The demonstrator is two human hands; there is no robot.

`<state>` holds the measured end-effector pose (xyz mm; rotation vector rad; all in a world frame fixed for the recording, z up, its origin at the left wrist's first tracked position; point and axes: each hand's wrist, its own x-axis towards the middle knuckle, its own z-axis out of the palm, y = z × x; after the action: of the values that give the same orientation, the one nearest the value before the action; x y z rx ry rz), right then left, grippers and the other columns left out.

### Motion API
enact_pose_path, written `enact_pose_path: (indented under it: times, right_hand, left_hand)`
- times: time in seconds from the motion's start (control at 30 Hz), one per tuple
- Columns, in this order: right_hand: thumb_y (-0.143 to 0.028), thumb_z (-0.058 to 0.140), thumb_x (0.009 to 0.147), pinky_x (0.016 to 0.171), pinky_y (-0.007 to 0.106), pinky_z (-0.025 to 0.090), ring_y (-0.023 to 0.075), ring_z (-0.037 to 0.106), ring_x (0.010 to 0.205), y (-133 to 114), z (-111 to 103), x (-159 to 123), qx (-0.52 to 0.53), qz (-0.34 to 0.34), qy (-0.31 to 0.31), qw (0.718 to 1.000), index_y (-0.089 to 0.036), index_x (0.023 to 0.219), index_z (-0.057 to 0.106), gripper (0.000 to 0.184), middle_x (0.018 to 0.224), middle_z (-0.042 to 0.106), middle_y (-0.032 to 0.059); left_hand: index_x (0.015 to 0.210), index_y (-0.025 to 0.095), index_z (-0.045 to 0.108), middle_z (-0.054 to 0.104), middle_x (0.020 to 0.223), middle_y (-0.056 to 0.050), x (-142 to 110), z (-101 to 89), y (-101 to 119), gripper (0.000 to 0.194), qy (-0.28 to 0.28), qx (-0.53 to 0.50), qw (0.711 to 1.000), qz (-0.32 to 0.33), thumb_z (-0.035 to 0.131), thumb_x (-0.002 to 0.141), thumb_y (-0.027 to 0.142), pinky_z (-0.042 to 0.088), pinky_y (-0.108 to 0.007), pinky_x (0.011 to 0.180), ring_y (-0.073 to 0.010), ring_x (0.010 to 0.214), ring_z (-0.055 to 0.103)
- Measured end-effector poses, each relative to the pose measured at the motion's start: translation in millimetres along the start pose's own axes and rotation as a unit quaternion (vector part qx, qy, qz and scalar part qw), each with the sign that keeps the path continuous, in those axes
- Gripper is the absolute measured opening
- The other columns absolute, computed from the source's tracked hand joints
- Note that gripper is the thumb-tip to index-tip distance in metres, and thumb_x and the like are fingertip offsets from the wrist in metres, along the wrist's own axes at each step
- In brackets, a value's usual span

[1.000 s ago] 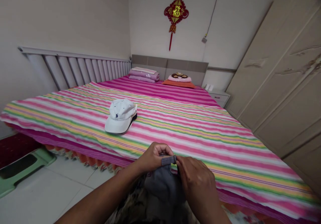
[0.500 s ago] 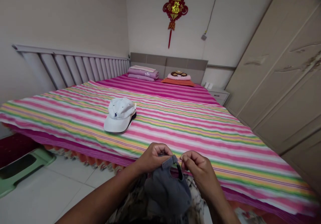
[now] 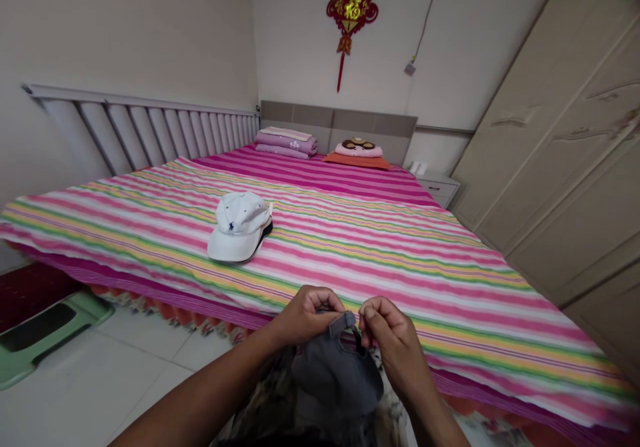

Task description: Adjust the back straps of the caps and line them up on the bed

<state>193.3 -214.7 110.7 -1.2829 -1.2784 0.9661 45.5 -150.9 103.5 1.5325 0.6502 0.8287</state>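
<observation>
A dark grey baseball cap (image 3: 336, 373) hangs close to my lap, its back opening and adjusting strap facing up. My left hand (image 3: 314, 315) is closed on the strap side of the cap, thumb laid along the edge. At the other end of the strap, my right hand (image 3: 389, 330) pinches with thumb and forefinger; what sits between those fingertips is mostly hidden, though they touch the strap. On the bed beyond lies a white baseball cap (image 3: 243, 217) with a small dark logo, resting over something dark that shows at its right edge.
A striped sheet (image 3: 350, 247) covers the bed. Folded purple bedding (image 3: 285, 143) and a pink-and-orange pile (image 3: 357, 153) lie by the headboard (image 3: 370, 127). A green stool (image 3: 55, 337) stands on the floor at left; a wardrobe (image 3: 560, 153) stands at right.
The strap end of the grey cap has turned slightly between my hands, and my right fingers have shifted a little. The view has tilted slightly; the white cap stays put.
</observation>
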Motion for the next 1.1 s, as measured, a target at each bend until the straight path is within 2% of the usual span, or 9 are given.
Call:
enact_pose_path:
  times: [0.17, 0.33, 0.4, 0.47, 0.57, 0.67, 0.97, 1.03, 1.1]
  right_hand:
    - [-0.033, 0.052, 0.076, 0.046, 0.022, 0.032, 0.0109, 0.042, 0.049, -2.6, 4.2, -3.7, -0.099, -0.064, 0.022, 0.993, -0.018, 0.066, 0.052, 0.018, 0.053, 0.049, -0.0021]
    - [-0.035, 0.046, 0.079, 0.042, 0.021, 0.033, 0.0081, 0.038, 0.037, 4.5, 9.0, -0.3, 0.143, 0.051, 0.003, 0.988, -0.019, 0.065, 0.045, 0.021, 0.043, 0.046, -0.0056]
    - [-0.034, 0.047, 0.080, 0.043, 0.021, 0.035, 0.0085, 0.041, 0.039, 6.7, 7.9, -0.5, 0.107, 0.009, 0.019, 0.994, -0.019, 0.075, 0.049, 0.016, 0.048, 0.048, -0.0053]
    - [-0.029, 0.051, 0.079, 0.047, 0.023, 0.039, 0.0111, 0.050, 0.049, 6.9, 5.6, -2.5, -0.040, -0.096, 0.014, 0.995, -0.019, 0.090, 0.055, 0.015, 0.059, 0.054, -0.0025]
    - [-0.018, 0.051, 0.079, 0.058, 0.025, 0.044, 0.0148, 0.058, 0.068, 4.7, 3.1, -7.5, -0.246, -0.283, 0.010, 0.927, -0.020, 0.100, 0.059, 0.022, 0.075, 0.062, 0.0036]
    - [-0.012, 0.049, 0.081, 0.059, 0.025, 0.046, 0.0154, 0.059, 0.069, 2.9, 3.6, -12.4, -0.337, -0.389, 0.047, 0.856, -0.017, 0.103, 0.058, 0.024, 0.076, 0.064, 0.0064]
    - [-0.009, 0.048, 0.080, 0.052, 0.028, 0.039, 0.0150, 0.051, 0.053, 2.1, 1.9, -20.6, -0.483, -0.449, 0.070, 0.749, -0.011, 0.093, 0.059, 0.017, 0.057, 0.056, 0.0036]
    - [-0.011, 0.048, 0.079, 0.051, 0.027, 0.036, 0.0143, 0.050, 0.052, -0.6, 1.2, -20.7, -0.444, -0.420, 0.065, 0.789, -0.015, 0.081, 0.060, 0.013, 0.056, 0.055, 0.0023]
    - [-0.016, 0.047, 0.079, 0.048, 0.026, 0.034, 0.0131, 0.048, 0.049, -2.5, 1.3, -18.9, -0.296, -0.312, 0.040, 0.902, -0.018, 0.072, 0.058, 0.012, 0.054, 0.053, 0.0004]
  left_hand:
    - [0.064, 0.010, 0.061, 0.055, 0.056, 0.000, -0.8, 1.2, -0.8, 0.021, -0.004, 0.000, 1.000, -0.005, 0.065, 0.064, 0.031, 0.034, -0.018, 0.051, -0.0067, 0.052, 0.044]
    - [0.061, 0.010, 0.059, 0.055, 0.054, 0.001, -0.3, 0.7, -2.6, 0.027, -0.007, -0.059, 0.998, -0.026, 0.071, 0.058, 0.033, 0.033, -0.019, 0.051, -0.0064, 0.050, 0.044]
    - [0.061, 0.010, 0.058, 0.055, 0.054, 0.001, 0.3, 0.0, -4.0, 0.028, -0.005, -0.088, 0.995, -0.044, 0.072, 0.056, 0.034, 0.033, -0.018, 0.050, -0.0060, 0.049, 0.044]
    - [0.061, 0.010, 0.058, 0.055, 0.054, 0.001, 0.7, -0.4, -5.2, 0.029, -0.004, -0.114, 0.992, -0.060, 0.073, 0.054, 0.034, 0.032, -0.018, 0.049, -0.0056, 0.049, 0.044]
    - [0.059, 0.010, 0.057, 0.053, 0.051, 0.003, -0.2, 0.3, -6.4, 0.030, -0.008, -0.153, 0.985, -0.083, 0.074, 0.052, 0.033, 0.030, -0.016, 0.047, -0.0042, 0.046, 0.043]
    - [0.059, 0.010, 0.057, 0.054, 0.049, 0.002, -2.2, 2.1, -6.5, 0.029, -0.007, -0.197, 0.974, -0.109, 0.075, 0.051, 0.031, 0.030, -0.016, 0.044, -0.0040, 0.042, 0.043]
    - [0.056, 0.009, 0.059, 0.056, 0.046, 0.001, -3.5, 5.6, -3.2, 0.021, -0.002, -0.228, 0.962, -0.148, 0.073, 0.049, 0.023, 0.031, -0.016, 0.040, -0.0048, 0.038, 0.044]
    - [0.057, 0.009, 0.060, 0.056, 0.046, 0.001, -4.3, 6.3, -2.9, 0.020, -0.012, -0.224, 0.963, -0.153, 0.073, 0.050, 0.022, 0.030, -0.016, 0.040, -0.0047, 0.038, 0.044]
    - [0.057, 0.009, 0.060, 0.056, 0.047, 0.000, -5.5, 6.3, -2.1, 0.020, -0.025, -0.232, 0.961, -0.146, 0.073, 0.050, 0.022, 0.031, -0.016, 0.041, -0.0047, 0.039, 0.044]
